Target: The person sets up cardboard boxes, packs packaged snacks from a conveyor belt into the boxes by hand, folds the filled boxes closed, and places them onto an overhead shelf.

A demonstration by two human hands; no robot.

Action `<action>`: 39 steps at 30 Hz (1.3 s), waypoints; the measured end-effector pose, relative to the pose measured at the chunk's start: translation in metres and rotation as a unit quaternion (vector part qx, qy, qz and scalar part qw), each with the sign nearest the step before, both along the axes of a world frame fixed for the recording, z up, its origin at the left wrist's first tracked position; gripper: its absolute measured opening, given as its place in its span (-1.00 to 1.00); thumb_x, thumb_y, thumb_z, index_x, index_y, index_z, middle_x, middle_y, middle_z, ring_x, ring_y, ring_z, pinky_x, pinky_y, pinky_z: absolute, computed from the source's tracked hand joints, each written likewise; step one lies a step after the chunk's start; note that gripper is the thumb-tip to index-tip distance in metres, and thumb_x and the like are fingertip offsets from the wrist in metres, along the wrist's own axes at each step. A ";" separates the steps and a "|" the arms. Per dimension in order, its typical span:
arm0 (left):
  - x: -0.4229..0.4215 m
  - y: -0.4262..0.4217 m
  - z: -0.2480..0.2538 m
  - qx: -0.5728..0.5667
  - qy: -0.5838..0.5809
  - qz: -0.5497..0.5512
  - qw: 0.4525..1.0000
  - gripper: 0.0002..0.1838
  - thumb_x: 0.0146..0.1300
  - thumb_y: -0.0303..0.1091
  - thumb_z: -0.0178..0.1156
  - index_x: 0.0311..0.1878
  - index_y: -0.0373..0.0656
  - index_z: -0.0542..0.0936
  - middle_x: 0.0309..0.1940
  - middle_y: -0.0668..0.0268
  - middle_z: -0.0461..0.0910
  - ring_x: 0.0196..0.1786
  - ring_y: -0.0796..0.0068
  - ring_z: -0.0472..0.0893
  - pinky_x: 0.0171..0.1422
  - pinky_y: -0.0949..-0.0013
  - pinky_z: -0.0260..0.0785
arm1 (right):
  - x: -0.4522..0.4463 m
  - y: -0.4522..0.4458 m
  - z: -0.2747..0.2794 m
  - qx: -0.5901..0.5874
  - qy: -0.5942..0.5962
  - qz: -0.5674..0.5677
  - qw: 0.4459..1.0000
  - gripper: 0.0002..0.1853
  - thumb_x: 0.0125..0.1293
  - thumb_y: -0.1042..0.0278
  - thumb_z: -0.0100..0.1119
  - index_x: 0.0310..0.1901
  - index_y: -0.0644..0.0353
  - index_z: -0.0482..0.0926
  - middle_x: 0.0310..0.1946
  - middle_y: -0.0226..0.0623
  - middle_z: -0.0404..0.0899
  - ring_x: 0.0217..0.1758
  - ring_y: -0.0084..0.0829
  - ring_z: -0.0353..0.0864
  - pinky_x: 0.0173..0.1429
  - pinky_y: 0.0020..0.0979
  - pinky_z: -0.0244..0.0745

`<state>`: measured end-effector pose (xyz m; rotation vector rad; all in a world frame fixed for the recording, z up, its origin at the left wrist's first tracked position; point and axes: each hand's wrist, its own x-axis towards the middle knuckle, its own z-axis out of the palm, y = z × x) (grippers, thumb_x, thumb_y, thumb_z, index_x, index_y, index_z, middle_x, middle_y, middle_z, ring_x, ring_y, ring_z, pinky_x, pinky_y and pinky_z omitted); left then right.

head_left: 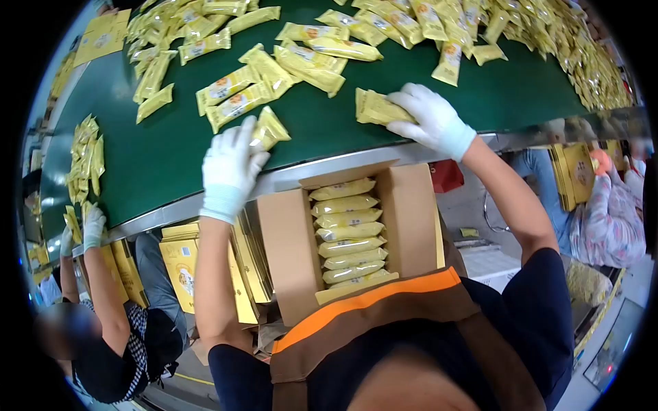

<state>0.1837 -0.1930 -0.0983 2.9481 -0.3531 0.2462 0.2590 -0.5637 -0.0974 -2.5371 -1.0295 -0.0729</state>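
My left hand, in a white glove, closes its fingers on a yellow packet at the near edge of the green belt. To the right, my gloved right hand grips another yellow packet, or perhaps more than one stacked together. Below both hands stands an open cardboard box with its flaps spread, holding a column of several yellow packets. Loose packets lie on the belt just beyond my left hand.
Large heaps of packets cover the far belt. Folded yellow cartons stand left of the box. At the left a co-worker's gloved hands are near a small packet pile. Another person is at the right, beside more cartons.
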 end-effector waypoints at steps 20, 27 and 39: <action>-0.010 -0.006 -0.013 0.054 -0.110 0.013 0.992 -0.32 0.14 -0.04 0.34 0.36 0.10 0.47 -0.12 0.22 0.54 -0.12 0.17 0.54 -0.04 0.16 0.40 | -0.017 0.016 0.006 -0.079 -0.101 0.004 0.992 -0.25 0.07 0.00 0.40 0.27 0.13 0.39 -0.12 -0.19 0.55 -0.04 -0.16 0.57 -0.02 -0.22 0.47; -0.005 -0.002 -0.021 0.067 -0.125 0.034 0.989 -0.36 0.21 0.01 0.27 0.35 0.04 0.46 -0.13 0.23 0.54 -0.12 0.21 0.52 -0.06 0.16 0.36 | 0.079 0.041 0.054 0.147 0.282 -0.057 0.946 -0.25 0.15 -0.16 0.35 0.16 0.34 0.48 -0.18 -0.16 0.67 -0.11 -0.38 0.68 0.02 -0.34 0.59; 0.001 0.010 -0.003 -0.023 0.045 0.020 0.999 -0.29 0.17 0.10 0.29 0.35 -0.03 0.47 -0.08 0.08 0.60 -0.01 0.03 0.60 0.09 0.13 0.45 | 0.091 0.081 0.006 0.077 0.313 0.011 0.947 -0.35 0.12 -0.21 0.36 0.03 0.19 0.50 -0.17 -0.23 0.54 -0.05 -0.35 0.54 0.06 -0.37 0.43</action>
